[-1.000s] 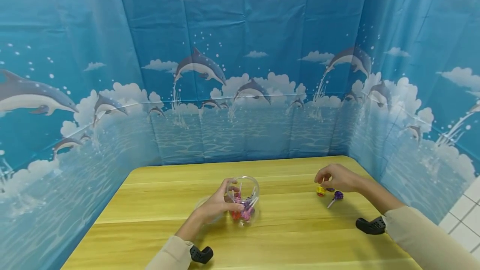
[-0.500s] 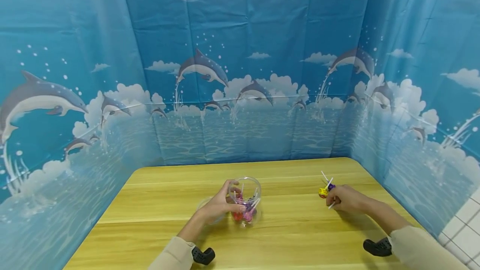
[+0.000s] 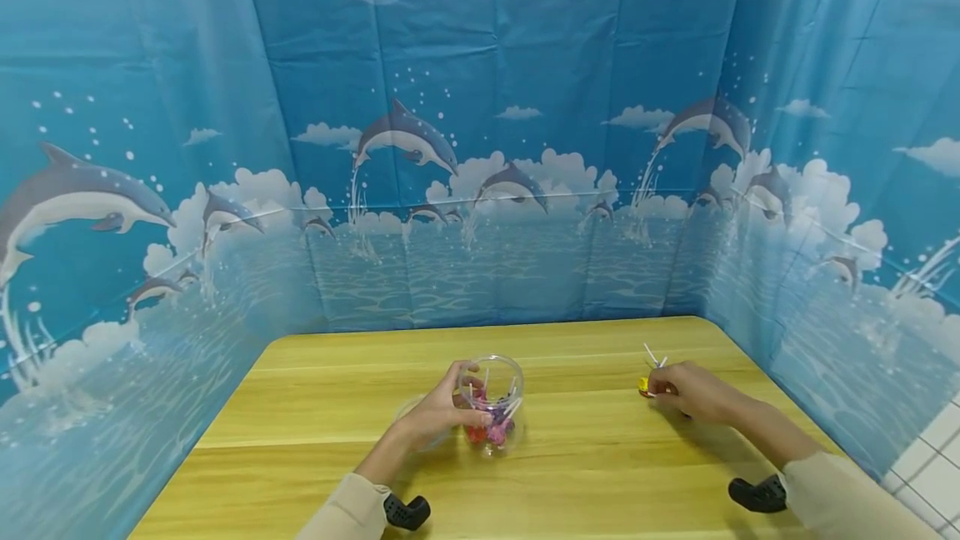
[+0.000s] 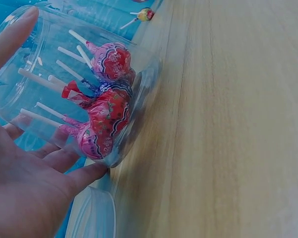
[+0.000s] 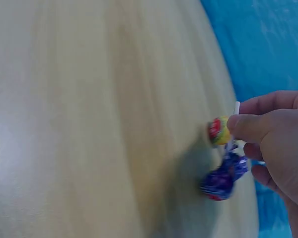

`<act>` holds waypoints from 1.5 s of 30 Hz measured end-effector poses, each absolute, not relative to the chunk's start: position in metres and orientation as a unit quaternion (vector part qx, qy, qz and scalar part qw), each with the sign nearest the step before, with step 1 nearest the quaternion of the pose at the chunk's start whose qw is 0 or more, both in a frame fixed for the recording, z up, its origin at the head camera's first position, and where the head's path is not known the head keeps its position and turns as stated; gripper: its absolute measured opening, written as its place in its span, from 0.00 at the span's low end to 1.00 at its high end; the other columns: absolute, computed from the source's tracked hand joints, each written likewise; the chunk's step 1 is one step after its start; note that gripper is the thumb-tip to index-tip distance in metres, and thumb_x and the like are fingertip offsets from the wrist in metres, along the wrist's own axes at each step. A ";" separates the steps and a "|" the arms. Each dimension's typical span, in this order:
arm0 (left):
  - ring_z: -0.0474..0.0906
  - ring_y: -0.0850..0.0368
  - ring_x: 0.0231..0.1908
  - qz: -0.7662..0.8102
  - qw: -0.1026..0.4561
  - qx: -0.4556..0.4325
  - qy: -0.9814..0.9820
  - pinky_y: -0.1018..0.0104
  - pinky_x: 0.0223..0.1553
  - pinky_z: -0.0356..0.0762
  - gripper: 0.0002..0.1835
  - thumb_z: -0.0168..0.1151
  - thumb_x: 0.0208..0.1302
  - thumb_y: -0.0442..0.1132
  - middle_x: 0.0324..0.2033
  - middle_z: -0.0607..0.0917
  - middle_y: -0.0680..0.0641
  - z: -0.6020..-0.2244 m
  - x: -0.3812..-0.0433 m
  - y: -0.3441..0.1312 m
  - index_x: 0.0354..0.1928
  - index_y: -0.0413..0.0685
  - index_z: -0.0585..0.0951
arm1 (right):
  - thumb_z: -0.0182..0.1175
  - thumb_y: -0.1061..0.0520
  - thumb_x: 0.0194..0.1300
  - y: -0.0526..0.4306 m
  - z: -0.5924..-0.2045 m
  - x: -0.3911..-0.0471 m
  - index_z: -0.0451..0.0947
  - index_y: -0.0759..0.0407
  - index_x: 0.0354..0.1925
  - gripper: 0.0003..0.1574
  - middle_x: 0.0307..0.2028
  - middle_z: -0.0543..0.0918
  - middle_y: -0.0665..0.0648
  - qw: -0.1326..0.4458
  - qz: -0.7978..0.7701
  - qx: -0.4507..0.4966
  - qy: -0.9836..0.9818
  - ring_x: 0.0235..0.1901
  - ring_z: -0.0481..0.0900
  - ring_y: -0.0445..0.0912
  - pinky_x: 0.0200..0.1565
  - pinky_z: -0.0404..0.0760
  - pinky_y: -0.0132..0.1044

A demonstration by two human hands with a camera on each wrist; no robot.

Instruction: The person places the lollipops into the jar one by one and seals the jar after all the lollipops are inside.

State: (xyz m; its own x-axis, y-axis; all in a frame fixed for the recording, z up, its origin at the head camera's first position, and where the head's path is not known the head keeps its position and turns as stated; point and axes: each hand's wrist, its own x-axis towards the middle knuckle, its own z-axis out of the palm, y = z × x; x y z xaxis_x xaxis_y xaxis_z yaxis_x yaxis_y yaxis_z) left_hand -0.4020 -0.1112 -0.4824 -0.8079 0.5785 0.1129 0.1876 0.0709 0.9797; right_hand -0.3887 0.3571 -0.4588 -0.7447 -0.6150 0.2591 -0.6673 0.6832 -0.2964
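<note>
Pinching a purple lollipop (image 5: 217, 184) by its stick, the right hand (image 5: 283, 141) sits close beside a yellow lollipop (image 5: 217, 131) on the table (image 3: 585, 473), so a careless fingertip could send that one rolling; a loose pinch might let the purple one swivel. The left hand (image 3: 438, 415) wraps the clear jar (image 3: 495, 394), well apart; slackening could tip it

No legible text. Left wrist view, left of centre: pale print on red-and-pink lollipop wrappers (image 4: 110, 112), too small to read. Right wrist view, right half: yellow wrapper (image 5: 218, 130), purple wrapper (image 5: 218, 183), markings blurred.
</note>
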 end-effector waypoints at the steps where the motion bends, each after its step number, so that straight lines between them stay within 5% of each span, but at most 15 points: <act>1: 0.75 0.46 0.50 0.627 0.155 0.268 0.715 0.54 0.51 0.77 0.42 0.74 0.65 0.38 0.67 0.65 0.31 -0.482 -0.402 -0.111 0.73 0.51 0.58 | 0.68 0.69 0.65 0.357 -0.456 -0.389 0.83 0.57 0.38 0.08 0.33 0.84 0.48 0.073 0.188 0.348 -0.915 0.31 0.80 0.39 0.32 0.81 0.38; 16: 0.76 0.46 0.52 0.627 0.149 0.268 0.716 0.54 0.53 0.77 0.43 0.73 0.64 0.35 0.67 0.65 0.32 -0.482 -0.397 -0.108 0.74 0.47 0.57 | 0.64 0.66 0.70 0.354 -0.421 -0.381 0.80 0.56 0.34 0.07 0.26 0.82 0.42 0.083 0.249 0.284 -0.922 0.26 0.80 0.38 0.29 0.76 0.36; 39: 0.75 0.48 0.50 0.627 0.150 0.268 0.716 0.55 0.51 0.77 0.44 0.73 0.64 0.34 0.65 0.67 0.36 -0.482 -0.394 -0.108 0.75 0.47 0.56 | 0.62 0.61 0.74 0.308 -0.395 -0.394 0.78 0.56 0.39 0.04 0.36 0.84 0.48 0.094 0.304 0.265 -0.910 0.39 0.85 0.48 0.39 0.82 0.42; 45: 0.76 0.48 0.49 0.630 0.153 0.272 0.711 0.55 0.50 0.77 0.42 0.73 0.65 0.34 0.67 0.65 0.31 -0.482 -0.395 -0.109 0.74 0.50 0.58 | 0.63 0.60 0.74 0.290 -0.385 -0.398 0.79 0.57 0.40 0.03 0.35 0.85 0.48 0.110 0.323 0.277 -0.898 0.37 0.85 0.44 0.39 0.83 0.42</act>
